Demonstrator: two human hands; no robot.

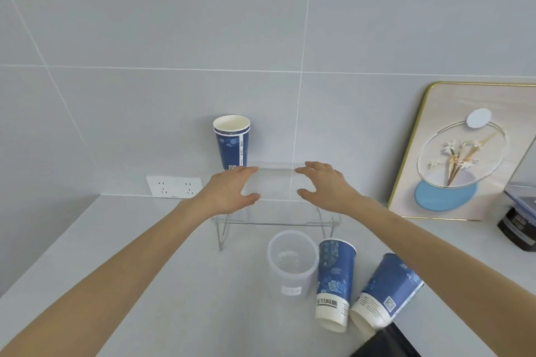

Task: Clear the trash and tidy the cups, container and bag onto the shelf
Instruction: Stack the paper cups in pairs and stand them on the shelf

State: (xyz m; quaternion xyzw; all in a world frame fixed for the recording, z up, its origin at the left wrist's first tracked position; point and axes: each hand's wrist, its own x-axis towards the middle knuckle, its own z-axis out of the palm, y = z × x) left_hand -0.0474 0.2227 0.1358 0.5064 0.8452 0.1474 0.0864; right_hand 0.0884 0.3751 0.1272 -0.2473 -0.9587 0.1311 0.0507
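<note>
1. Centre frame: a person's left hand [232, 190] and right hand [324, 182] hover over the top of a clear shelf [275, 222] on wire legs, standing on a pale counter [145, 269] against a tiled wall.
2. The fingers of both hands are spread and released, facing each other with nothing seen between them; whether the palms touch the shelf cannot be told.
3. A nested pair of blue paper cups [231, 142] stands upright on the shelf's back left corner, just behind the left hand.
4. Lower centre, a translucent plastic container [291, 262] stands open on the counter; beside it one blue cup [335, 284] sits rim-down, and another blue cup [385, 293] lies tipped at lower right.
5. Risk: the light shelf could shift or tilt under a careless push, toppling the stacked cups; the right forearm passes close over the tipped cup and could roll it toward the counter's edge.
6. No bag is clearly visible; a dark shape at the bottom edge cannot be identified.
</note>
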